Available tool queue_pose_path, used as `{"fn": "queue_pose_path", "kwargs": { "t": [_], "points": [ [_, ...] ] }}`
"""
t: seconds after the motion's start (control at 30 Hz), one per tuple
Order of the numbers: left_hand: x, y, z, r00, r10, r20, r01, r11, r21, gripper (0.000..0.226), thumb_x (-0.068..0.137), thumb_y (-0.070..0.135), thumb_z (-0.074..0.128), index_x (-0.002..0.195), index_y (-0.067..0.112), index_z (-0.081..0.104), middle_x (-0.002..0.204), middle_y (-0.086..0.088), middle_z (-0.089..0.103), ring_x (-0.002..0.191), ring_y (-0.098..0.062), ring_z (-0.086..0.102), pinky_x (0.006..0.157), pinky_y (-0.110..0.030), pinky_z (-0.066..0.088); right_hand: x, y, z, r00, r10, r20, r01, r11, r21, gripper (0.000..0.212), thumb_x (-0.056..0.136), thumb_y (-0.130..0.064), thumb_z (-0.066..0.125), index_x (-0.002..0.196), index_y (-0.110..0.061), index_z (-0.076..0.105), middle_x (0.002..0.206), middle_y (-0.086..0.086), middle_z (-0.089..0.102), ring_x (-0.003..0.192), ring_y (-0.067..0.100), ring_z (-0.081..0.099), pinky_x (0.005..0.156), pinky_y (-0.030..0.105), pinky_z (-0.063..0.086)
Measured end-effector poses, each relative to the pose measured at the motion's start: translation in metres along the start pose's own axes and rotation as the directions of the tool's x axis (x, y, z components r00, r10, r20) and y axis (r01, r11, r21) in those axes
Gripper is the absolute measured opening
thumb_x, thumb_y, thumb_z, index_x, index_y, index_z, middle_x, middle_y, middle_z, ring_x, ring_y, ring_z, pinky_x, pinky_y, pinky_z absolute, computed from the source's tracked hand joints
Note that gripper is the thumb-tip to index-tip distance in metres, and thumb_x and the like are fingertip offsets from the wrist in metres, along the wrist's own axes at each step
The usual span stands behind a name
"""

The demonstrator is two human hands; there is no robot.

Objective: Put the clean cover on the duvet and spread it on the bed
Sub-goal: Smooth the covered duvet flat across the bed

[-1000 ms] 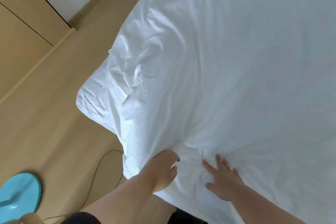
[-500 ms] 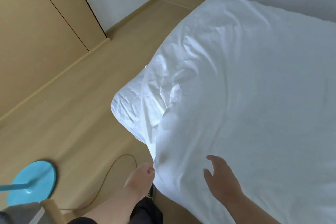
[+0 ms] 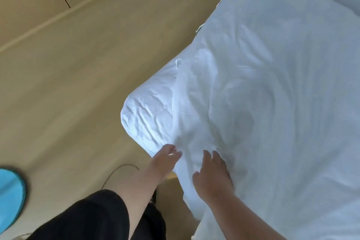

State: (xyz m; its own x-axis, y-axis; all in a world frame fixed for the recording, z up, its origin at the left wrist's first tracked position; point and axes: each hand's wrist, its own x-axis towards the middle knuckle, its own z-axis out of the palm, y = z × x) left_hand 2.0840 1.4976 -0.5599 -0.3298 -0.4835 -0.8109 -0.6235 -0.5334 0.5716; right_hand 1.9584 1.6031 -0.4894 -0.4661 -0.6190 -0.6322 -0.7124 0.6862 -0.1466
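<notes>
Just at 12 o'clock from the left hand (image 3: 162, 161) sits the duvet (image 3: 263, 103) corner; its fingers (image 3: 172, 151) pinch the edge. The right hand (image 3: 211, 177) lies flat, released.

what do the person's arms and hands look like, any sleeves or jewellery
Both forearms are bare, with no sleeves reaching them. The left hand and right hand show no gloves, rings, watch or bracelets. The only clothing in view is a black garment at the lower left, below the left arm.
</notes>
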Motion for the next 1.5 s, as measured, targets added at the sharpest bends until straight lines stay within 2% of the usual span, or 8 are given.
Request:
{"fn": "queue_pose_path", "kwargs": {
  "t": [0.27,0.4,0.5,0.63,0.87,1.13,1.3,1.5],
  "points": [
    [0.061,0.06,0.035,0.995,-0.086,0.058,0.092,0.99,-0.11,0.059,0.072,0.058,0.077,0.114,0.019,0.065,0.106,-0.002,0.072,0.098,-0.026,0.068,0.092,-0.045,0.057,0.032,0.014,0.039,0.957,0.267,0.113,-0.249,0.956,-0.156,0.106,0.081,-0.071,0.058,0.156,-0.006,0.02,0.154,0.013,0.038,0.141,0.028,0.04,0.114,0.035,0.032],
    [0.059,0.055,0.022,1.0,-0.02,-0.007,0.02,0.995,0.102,0.022,0.084,0.034,0.055,0.091,0.019,0.069,0.09,-0.006,0.072,0.085,-0.027,0.068,0.076,-0.04,0.058,0.048,0.011,0.04,0.991,0.129,-0.025,-0.13,0.921,-0.368,0.041,0.095,-0.046,0.055,0.121,-0.015,0.058,0.117,0.003,0.066,0.108,0.021,0.065,0.081,0.031,0.047],
    [0.044,0.045,-0.011,0.998,0.029,-0.054,-0.019,0.983,0.183,0.019,0.085,0.031,0.052,0.086,0.018,0.067,0.081,-0.002,0.067,0.08,-0.027,0.065,0.064,-0.031,0.049,0.048,-0.009,0.034,0.993,-0.005,0.12,0.055,0.907,-0.418,0.019,0.099,-0.034,0.05,0.107,-0.023,0.063,0.106,-0.002,0.069,0.103,0.021,0.066,0.095,0.037,0.039],
    [0.021,0.067,-0.099,0.963,0.11,-0.245,-0.029,0.95,0.311,0.009,0.083,0.018,0.057,0.086,0.014,0.064,0.082,-0.004,0.064,0.081,-0.029,0.063,0.064,-0.031,0.048,0.026,-0.095,0.02,0.959,-0.228,0.17,0.261,0.945,-0.2,0.031,0.104,-0.041,0.037,0.106,-0.023,0.062,0.104,0.0,0.067,0.104,0.025,0.062,0.114,0.047,0.023],
    [0.012,0.194,-0.268,0.841,0.474,-0.259,-0.054,0.552,0.832,0.015,0.089,0.035,0.061,0.084,0.021,0.058,0.084,0.003,0.06,0.089,-0.027,0.059,0.071,-0.034,0.05,0.048,-0.267,-0.05,0.914,-0.405,-0.017,0.393,0.875,0.283,0.041,0.103,-0.04,0.039,0.069,-0.019,0.038,0.077,-0.002,0.051,0.084,0.026,0.053,0.072,0.034,0.037],
    [0.039,0.095,-0.221,0.8,0.139,-0.584,0.416,0.574,0.705,0.053,0.09,0.01,0.055,0.14,0.008,0.038,0.139,-0.015,0.046,0.128,-0.038,0.047,0.1,-0.05,0.043,0.03,-0.12,0.005,0.933,-0.337,0.128,0.317,0.936,0.153,0.039,0.102,-0.036,0.044,0.139,-0.025,0.051,0.142,-0.001,0.052,0.127,0.024,0.05,0.105,0.038,0.036],
    [0.015,0.066,-0.124,0.919,0.311,-0.243,0.045,0.53,0.847,0.046,0.086,0.007,0.051,0.131,0.016,0.054,0.127,-0.009,0.055,0.118,-0.032,0.051,0.095,-0.043,0.045,0.013,-0.015,0.015,0.987,-0.154,0.051,0.141,0.97,0.198,0.039,0.102,-0.025,0.046,0.141,-0.022,0.052,0.144,-0.001,0.053,0.131,0.021,0.048,0.11,0.035,0.037],
    [-0.014,0.066,0.046,0.844,0.473,0.254,-0.382,0.196,0.903,0.046,0.089,0.006,0.053,0.135,0.014,0.056,0.136,-0.003,0.055,0.127,-0.027,0.047,0.105,-0.037,0.037,-0.003,0.099,0.011,0.99,0.057,-0.132,-0.003,0.927,0.376,0.043,0.098,-0.019,0.045,0.141,-0.02,0.051,0.145,-0.001,0.05,0.134,0.021,0.044,0.113,0.036,0.035]
  ]
}}
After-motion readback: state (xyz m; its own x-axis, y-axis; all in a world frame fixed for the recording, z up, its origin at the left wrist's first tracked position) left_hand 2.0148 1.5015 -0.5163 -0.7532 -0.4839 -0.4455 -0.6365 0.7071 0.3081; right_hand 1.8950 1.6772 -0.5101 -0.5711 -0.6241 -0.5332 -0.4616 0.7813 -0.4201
